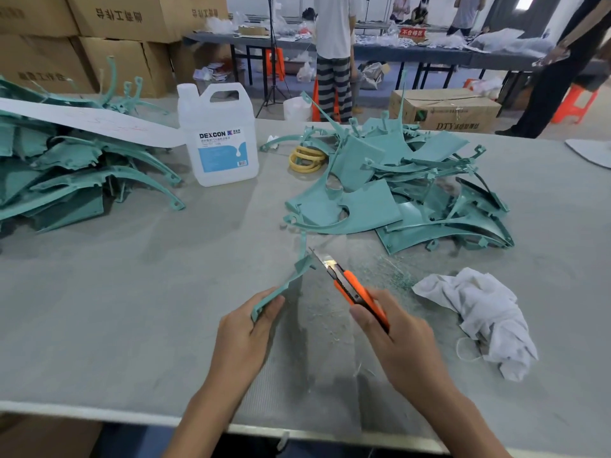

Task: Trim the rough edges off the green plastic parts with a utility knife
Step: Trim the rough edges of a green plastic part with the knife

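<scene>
My left hand (248,325) grips a thin curved green plastic part (291,279) by its lower end, holding it edge-up above the table. An orange utility knife (355,289) is held in my right hand (393,338), its blade extended. The blade tip meets the part's upper end near a small tab. One heap of green parts (396,190) lies behind my hands on the right. Another heap of green parts (66,173) covers the table's left side.
A white Dexcon jug (219,133) stands between the heaps, with yellow rings (305,159) beside it. A crumpled white cloth (482,315) lies right of my right hand. Green shavings litter the grey table (132,309). Cardboard boxes and standing people are behind.
</scene>
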A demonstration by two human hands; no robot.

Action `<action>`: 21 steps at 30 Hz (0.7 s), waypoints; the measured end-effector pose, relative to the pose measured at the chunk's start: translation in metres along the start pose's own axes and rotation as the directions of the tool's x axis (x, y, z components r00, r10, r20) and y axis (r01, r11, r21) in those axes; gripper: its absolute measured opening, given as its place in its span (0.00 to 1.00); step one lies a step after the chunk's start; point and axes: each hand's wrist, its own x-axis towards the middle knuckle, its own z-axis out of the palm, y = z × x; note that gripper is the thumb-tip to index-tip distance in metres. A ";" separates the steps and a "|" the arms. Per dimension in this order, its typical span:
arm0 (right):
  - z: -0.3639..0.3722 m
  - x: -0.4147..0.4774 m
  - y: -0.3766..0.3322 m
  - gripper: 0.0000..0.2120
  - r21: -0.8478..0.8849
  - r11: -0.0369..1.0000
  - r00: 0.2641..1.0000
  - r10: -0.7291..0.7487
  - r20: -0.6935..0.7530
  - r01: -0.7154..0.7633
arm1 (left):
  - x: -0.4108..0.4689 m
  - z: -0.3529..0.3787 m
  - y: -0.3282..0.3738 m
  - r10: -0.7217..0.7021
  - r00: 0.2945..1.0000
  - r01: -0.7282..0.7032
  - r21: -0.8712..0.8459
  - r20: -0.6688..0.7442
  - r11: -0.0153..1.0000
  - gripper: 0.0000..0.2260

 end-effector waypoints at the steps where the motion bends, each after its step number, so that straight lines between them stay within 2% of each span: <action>1: 0.002 -0.002 -0.001 0.16 0.017 1.000 1.000 -0.007 0.008 0.007 | 0.001 0.000 -0.001 -0.001 1.000 0.001 -0.008 -0.005 1.000 0.08; 4: 0.010 -0.010 -0.008 0.20 -0.015 0.999 0.994 -0.043 0.104 0.045 | 0.002 0.001 0.000 0.001 1.000 -0.001 -0.002 -0.030 1.000 0.07; 7: 0.008 0.001 0.000 0.20 -0.052 0.997 0.999 0.051 0.002 -0.051 | 0.005 0.001 -0.001 -0.026 0.999 0.026 0.009 -0.047 1.000 0.04; 9: 0.002 0.003 -0.002 0.18 -0.044 0.997 0.997 0.059 -0.041 -0.061 | 0.007 0.000 -0.003 -0.054 0.996 0.053 -0.017 -0.074 0.998 0.11; 11: 0.002 -0.006 -0.016 0.16 -0.012 0.999 0.999 0.031 -0.024 -0.032 | 0.011 0.002 -0.005 -0.102 0.988 0.096 -0.058 -0.116 0.994 0.17; 14: 0.010 -0.021 -0.042 0.16 0.037 0.998 0.999 -0.043 0.033 0.042 | 0.014 0.007 -0.008 -0.138 0.975 0.132 -0.047 -0.172 0.990 0.13; 17: 0.018 -0.025 -0.058 0.16 0.001 0.991 0.987 -0.136 0.081 0.136 | 0.014 0.010 -0.011 -0.160 0.968 0.161 -0.012 -0.193 0.987 0.18; 21: 0.021 -0.020 -0.069 0.20 -0.090 0.975 0.973 -0.189 0.130 0.201 | 0.013 0.009 -0.009 -0.184 0.966 0.181 -0.033 -0.183 0.983 0.24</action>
